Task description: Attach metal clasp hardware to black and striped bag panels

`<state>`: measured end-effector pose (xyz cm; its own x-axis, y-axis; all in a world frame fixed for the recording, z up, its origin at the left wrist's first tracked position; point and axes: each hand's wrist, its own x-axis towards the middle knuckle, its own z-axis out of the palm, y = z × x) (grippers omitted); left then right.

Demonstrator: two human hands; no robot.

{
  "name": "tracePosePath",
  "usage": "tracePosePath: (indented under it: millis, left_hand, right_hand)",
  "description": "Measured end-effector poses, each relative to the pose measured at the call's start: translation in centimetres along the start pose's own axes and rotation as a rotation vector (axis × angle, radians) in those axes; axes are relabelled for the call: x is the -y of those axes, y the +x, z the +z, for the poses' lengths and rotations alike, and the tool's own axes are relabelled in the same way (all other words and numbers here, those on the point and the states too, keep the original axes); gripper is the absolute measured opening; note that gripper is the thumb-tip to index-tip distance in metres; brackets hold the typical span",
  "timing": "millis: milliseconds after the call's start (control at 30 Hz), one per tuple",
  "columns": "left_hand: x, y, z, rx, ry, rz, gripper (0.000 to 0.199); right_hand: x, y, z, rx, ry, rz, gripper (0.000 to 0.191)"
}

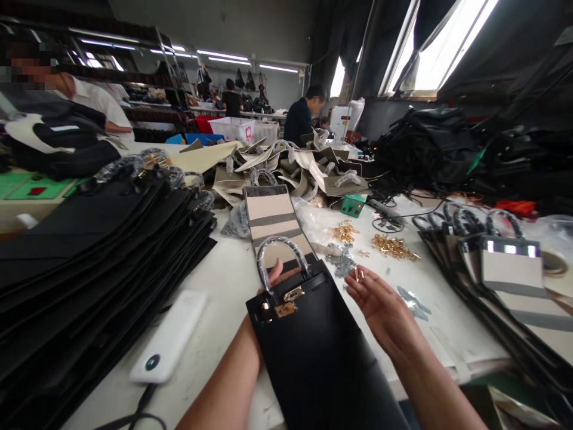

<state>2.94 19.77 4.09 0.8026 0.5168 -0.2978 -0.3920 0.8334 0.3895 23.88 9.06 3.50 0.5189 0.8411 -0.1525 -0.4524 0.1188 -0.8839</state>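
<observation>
A black bag panel (326,352) with a plastic-wrapped handle (283,242) and gold clasp parts (286,303) lies in front of me. My left hand (276,276) reaches under its top end; the thumb shows behind the handle, and the other fingers are mostly hidden by the panel. To the right of the panel, my right hand (378,298) pinches a small gold metal piece (359,275) between its fingertips. Beyond the panel lies a beige-lined piece (269,209) with grey bands.
Black panels (89,257) are stacked at the left, beside a white power bank (170,337). Gold fittings (394,246) and grey metal plates (342,261) lie behind my right hand. Lined panels (513,269) stand at right. A person (301,116) sits farther back.
</observation>
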Motion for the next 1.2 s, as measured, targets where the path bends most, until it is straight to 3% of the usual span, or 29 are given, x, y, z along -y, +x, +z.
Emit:
tracePosePath:
  millis: [67, 167, 267, 367, 467, 567, 667, 767, 867, 1000, 1067, 1200]
  left_hand:
    - [0.3, -0.6, 0.4, -0.020, 0.010, 0.010, 0.050]
    - [0.7, -1.2, 0.4, -0.037, 0.063, 0.034, 0.042]
    - [0.8, -1.5, -0.3, -0.084, 0.163, 0.077, 0.041]
    - [0.6, -1.6, -1.0, -0.157, 0.266, 0.152, 0.037]
    - [0.0, -1.3, -1.2, -0.146, 0.355, 0.171, 0.036]
    - [-0.5, -0.6, -0.9, -0.115, 0.333, 0.114, 0.050]
    - [-0.7, 0.3, -1.1, -0.073, 0.298, 0.057, 0.066]
    - [-0.7, 0.9, -1.6, -0.037, 0.301, 0.014, 0.063]
    - [-0.7, 1.3, -1.8, -0.008, 0.283, 0.012, 0.055]
    - [-0.8, 2.0, -1.9, 0.085, 0.384, 0.075, 0.035]
    - [-0.5, 2.3, -2.3, 0.095, 0.459, 0.119, 0.028]
    - [0.5, 2.8, -3.1, -0.014, 0.480, 0.198, 0.030]
  right_hand:
    - [-0.6, -2.8, 0.8, 0.023, -0.048, 0.024, 0.037]
    - [-1.4, -5.6, 2.0, 0.158, -0.267, 0.080, 0.035]
    - [-1.6, -6.8, 3.4, 0.335, -0.478, 0.141, 0.035]
    - [-1.8, -7.2, 4.7, 0.417, -0.451, 0.172, 0.033]
    - [-2.2, -7.4, 5.9, 0.354, -0.210, 0.221, 0.032]
    - [-2.5, -7.7, 6.8, 0.269, -0.010, 0.203, 0.029]
    - [-2.6, -7.8, 7.1, 0.246, 0.091, 0.137, 0.025]
    - [-2.8, -7.6, 6.9, 0.225, 0.124, 0.063, 0.021]
    - [-3.1, -7.3, 6.5, 0.190, 0.000, -0.116, 0.018]
    - [-2.7, -7.1, 6.3, 0.223, -0.419, -0.388, 0.012]
    - [-2.2, -6.6, 6.3, 0.190, -0.560, -0.439, 0.012]
    - [-1.1, -4.5, 5.8, 0.053, -0.641, -0.439, 0.019]
